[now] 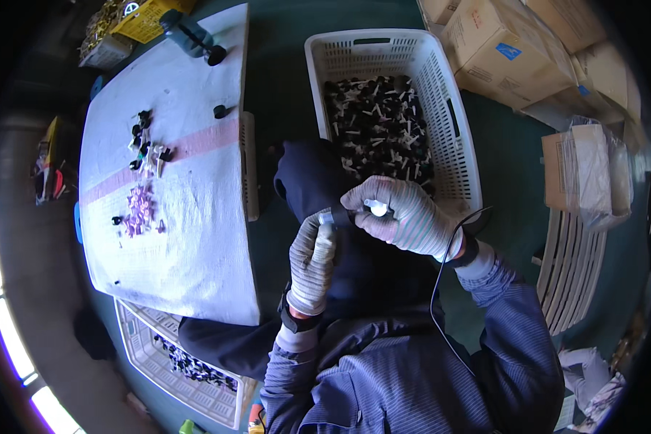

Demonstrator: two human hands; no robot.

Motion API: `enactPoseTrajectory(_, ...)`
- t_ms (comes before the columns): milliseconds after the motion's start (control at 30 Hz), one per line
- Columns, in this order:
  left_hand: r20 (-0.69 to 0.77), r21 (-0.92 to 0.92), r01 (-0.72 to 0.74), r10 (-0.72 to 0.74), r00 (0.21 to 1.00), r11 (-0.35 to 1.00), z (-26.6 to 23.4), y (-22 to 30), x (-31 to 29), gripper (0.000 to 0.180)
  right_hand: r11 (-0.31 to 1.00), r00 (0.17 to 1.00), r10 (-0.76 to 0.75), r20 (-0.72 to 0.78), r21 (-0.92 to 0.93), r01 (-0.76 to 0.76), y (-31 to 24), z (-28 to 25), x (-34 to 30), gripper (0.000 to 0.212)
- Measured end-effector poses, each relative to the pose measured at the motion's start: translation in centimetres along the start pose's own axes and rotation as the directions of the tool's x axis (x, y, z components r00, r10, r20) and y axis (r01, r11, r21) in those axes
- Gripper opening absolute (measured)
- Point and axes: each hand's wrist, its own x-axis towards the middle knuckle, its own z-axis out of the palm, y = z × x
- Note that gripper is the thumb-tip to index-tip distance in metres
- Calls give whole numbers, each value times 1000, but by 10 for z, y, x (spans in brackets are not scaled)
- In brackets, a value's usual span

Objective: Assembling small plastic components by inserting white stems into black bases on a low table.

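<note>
Over my lap, my gloved left hand (312, 264) and gloved right hand (409, 217) meet fingertip to fingertip. Pinched in the left fingers is a small pale translucent piece (326, 217). It touches a black cap-like part (342, 215), which the right fingers grip. A white piece (376, 207) also shows within the curl of my right hand; its exact shape is partly hidden. Just beyond the hands stands a white plastic crate (452, 87) holding many black caps with white stems (376, 123).
To the left is a white-covered table (202, 239) with small black and white parts (145, 148), pink pieces (139, 210) and a bottle (186, 35). Another crate (134, 340) sits below it. Cardboard boxes (510, 58) are stacked at far right. A thin cable (435, 296) hangs by my right wrist.
</note>
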Motion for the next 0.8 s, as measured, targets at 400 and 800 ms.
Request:
enactPoseTrajectory(400,52,-93,-43,48,998,995,-15,-14,-25,48,986,981,118,156,-136,-97,-22,20,-7,20)
enactPoseTrajectory(800,-1,-257,-20,20,1000,966,-25,-24,-39,35,965,980,80,184,-261,-30,-34,40,-17,19)
